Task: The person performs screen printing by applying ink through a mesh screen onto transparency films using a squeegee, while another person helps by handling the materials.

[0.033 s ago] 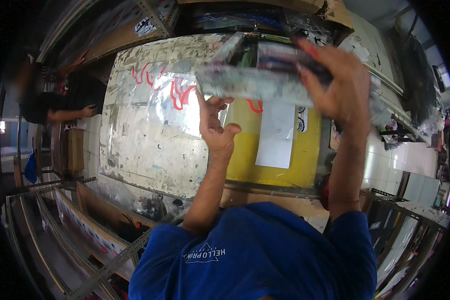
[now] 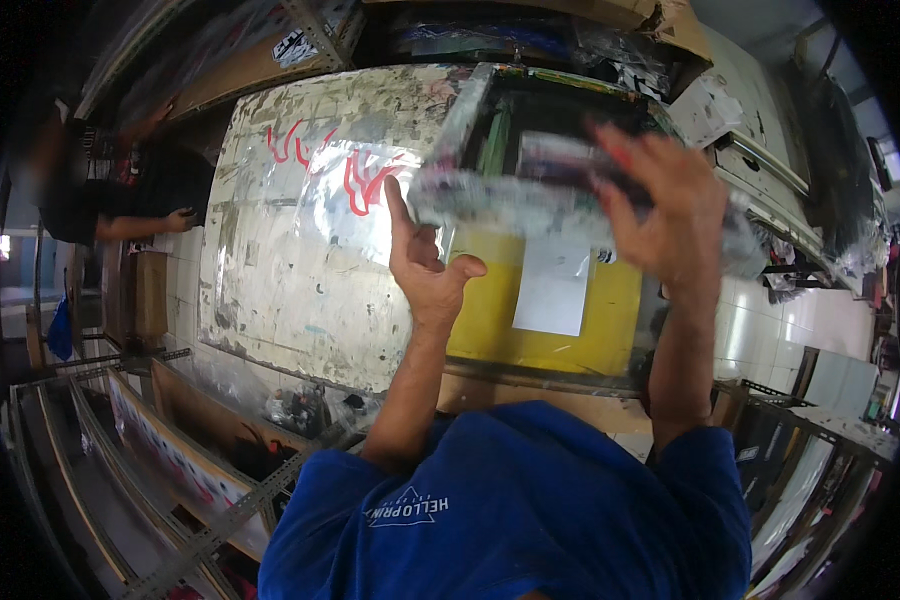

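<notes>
A screen-printing frame, blurred by motion, is tilted above the far right of the worktable. Its near edge is raised over a yellow board with a white paper sheet on it. My left hand is beside the frame's near left corner, forefinger stretched out and thumb apart. It holds nothing visible. Over the frame's right half, my right hand has red-stained fingers around the end of a dark and pinkish squeegee. Motion smears this grip. Clear film with red printed strokes lies left of the frame.
The paint-stained worktable extends to the left. Another person stands at its far left. Metal racks with boards flank me on the near left, and a rack is at near right. Shelves line the far side.
The frame's raised near edge has come down toward me, covering more of the paper sheet. My right hand and the squeegee have moved down with it; my left hand has shifted slightly left.
</notes>
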A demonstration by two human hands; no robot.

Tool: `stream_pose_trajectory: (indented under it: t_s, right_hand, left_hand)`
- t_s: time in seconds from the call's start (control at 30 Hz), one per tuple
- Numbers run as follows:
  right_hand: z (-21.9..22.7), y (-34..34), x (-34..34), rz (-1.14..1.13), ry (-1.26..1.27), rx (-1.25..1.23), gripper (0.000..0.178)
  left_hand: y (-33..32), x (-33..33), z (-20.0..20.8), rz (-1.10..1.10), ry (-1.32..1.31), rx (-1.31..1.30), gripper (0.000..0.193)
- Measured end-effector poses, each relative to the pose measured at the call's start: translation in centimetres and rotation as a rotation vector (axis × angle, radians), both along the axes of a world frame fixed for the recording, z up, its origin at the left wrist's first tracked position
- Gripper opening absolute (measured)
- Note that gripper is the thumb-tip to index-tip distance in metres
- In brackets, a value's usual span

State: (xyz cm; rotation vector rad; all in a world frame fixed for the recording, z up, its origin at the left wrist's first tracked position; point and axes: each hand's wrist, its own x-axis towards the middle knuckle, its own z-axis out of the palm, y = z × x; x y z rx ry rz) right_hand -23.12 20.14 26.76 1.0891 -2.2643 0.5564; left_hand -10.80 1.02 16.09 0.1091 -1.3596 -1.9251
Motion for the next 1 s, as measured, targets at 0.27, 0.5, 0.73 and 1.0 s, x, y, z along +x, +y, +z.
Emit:
stream_pose_trajectory:
  t_s: [0.27,0.5,0.73,1.0]
  right_hand:
    - [-11.0,0.8,4.8,0.055,-0.597,0.050,0.048]
    - [-19.7,0.0,6.7,-0.057,-0.643,0.455,0.080]
    - [-21.7,-2.8,-4.3,-0.097,-0.395,0.208,0.073]
    - [-22.5,-5.3,-18.8,-0.008,-0.294,0.140,0.069]
  left_hand:
    - [-1.3,9.4,-13.5,-0.013,-0.535,-0.343,0.083]
    - [-1.3,10.7,-15.8,0.239,-0.730,-1.002,0.072]
    - [-1.2,10.9,-15.3,0.217,-0.790,-0.999,0.061]
    - [-1.2,11.3,-15.6,0.184,-0.792,-1.017,0.065]
